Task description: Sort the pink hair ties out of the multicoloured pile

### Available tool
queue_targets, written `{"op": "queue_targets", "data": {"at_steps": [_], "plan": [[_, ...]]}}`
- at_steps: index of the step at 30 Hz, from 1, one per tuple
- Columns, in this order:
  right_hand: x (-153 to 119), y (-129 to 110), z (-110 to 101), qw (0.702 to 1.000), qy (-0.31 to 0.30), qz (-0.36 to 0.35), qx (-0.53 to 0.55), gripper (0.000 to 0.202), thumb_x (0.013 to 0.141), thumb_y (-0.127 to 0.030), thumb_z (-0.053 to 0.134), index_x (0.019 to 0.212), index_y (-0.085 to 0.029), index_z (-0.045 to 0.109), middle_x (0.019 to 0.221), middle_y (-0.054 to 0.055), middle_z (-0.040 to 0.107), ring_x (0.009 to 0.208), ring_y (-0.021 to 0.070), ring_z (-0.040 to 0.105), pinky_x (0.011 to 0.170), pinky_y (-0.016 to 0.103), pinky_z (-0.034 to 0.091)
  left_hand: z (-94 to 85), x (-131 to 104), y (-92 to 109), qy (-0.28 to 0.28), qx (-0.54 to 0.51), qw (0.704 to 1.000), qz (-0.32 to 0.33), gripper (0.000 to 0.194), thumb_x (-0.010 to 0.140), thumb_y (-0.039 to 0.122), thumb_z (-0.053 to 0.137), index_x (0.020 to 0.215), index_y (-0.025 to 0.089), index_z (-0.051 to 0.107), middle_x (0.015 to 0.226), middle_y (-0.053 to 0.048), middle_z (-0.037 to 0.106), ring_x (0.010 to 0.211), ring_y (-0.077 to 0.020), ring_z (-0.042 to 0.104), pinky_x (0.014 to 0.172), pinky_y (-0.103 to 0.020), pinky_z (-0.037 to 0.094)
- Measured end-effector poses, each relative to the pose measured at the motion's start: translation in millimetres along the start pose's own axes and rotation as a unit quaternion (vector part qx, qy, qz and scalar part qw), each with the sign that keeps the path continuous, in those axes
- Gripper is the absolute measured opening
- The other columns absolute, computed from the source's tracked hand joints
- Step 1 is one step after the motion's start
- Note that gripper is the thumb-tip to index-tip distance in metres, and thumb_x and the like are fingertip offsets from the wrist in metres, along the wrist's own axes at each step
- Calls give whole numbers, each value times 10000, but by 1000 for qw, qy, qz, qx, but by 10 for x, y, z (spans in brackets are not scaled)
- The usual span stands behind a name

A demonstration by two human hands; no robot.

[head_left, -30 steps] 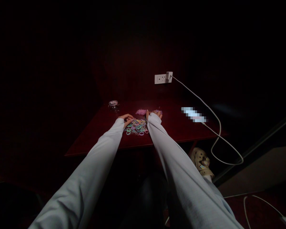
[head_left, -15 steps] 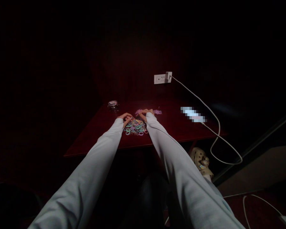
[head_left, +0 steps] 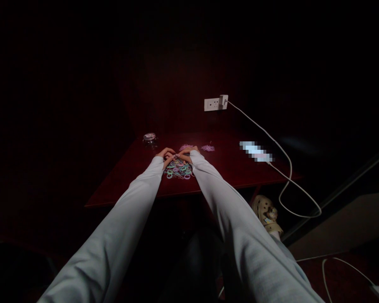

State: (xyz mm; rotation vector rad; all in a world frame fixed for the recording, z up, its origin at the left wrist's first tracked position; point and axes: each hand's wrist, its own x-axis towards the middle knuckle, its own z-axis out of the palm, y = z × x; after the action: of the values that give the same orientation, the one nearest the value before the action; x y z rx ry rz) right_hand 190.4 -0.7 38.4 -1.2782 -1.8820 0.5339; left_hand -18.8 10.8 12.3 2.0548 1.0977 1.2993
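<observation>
A mixed heap of coloured hair ties (head_left: 178, 170), in green, purple and other shades, lies near the table's front edge. Over its far side my left hand (head_left: 166, 155) is closed, thumb and fingers pinched together. My right hand (head_left: 188, 153) comes in from the other side, also closed, and the fingertips of both hands meet or nearly meet above the heap. What is between them is too small and dark to make out. Just beyond my right hand is a purple cluster of ties (head_left: 186, 147); a second purple cluster (head_left: 207, 148) lies to its right.
A lidded clear jar (head_left: 150, 139) stands at the table's back left. To the right lies a pixelated bright device (head_left: 255, 151) with a white cable (head_left: 263, 128) running to a charger in the wall socket (head_left: 212, 104). A clog (head_left: 265, 210) shows below the dark red table (head_left: 120, 185).
My right hand has moved left and slightly nearer, from the purple ties to my left hand's fingertips. Both purple clusters now show separately. My left hand has hardly moved.
</observation>
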Motion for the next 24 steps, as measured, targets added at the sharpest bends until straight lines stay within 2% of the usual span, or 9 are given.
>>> {"op": "queue_targets", "data": {"at_steps": [6, 11, 18, 24], "plan": [[30, 7, 6, 1000, 4, 24, -9, 141, 939, -447, 820, 920, -330, 898, 1086, 1, 835, 1278, 264, 609, 1084, 366, 411, -8, 82, -186, -22, -9, 1000, -10, 447, 845, 609, 767, 1037, 213, 688, 764, -17, 791, 602, -145, 643, 555, -239, 408], [32, 20, 24, 1000, 12, 10, -19, 124, 937, -440, 829, 952, -342, 902, 1100, -5, 839, 1237, 258, 638, 1076, 361, 437, -20, 80, -219, -23, -2, 1000, -12, 431, 850, 590, 768, 1049, 216, 689, 779, -18, 792, 618, -149, 643, 552, -237, 392], [35, 57, 84, 1000, 19, 19, -13, 125, 950, -394, 811, 1005, -334, 906, 1141, 19, 818, 1266, 258, 629, 1072, 337, 466, -11, 29, -49, -21, 2, 1000, -14, 430, 831, 595, 745, 1037, 223, 679, 772, -17, 776, 620, -150, 612, 567, -241, 382], [62, 102, 89, 999, 21, 29, -21, 182, 955, -461, 794, 1024, -332, 902, 1148, 22, 796, 1249, 233, 646, 1076, 312, 481, -1, -79, 154, -5, 22, 1000, -5, 367, 906, 551, 695, 1071, 224, 675, 830, -26, 791, 659, -153, 625, 593, -239, 381]]}}
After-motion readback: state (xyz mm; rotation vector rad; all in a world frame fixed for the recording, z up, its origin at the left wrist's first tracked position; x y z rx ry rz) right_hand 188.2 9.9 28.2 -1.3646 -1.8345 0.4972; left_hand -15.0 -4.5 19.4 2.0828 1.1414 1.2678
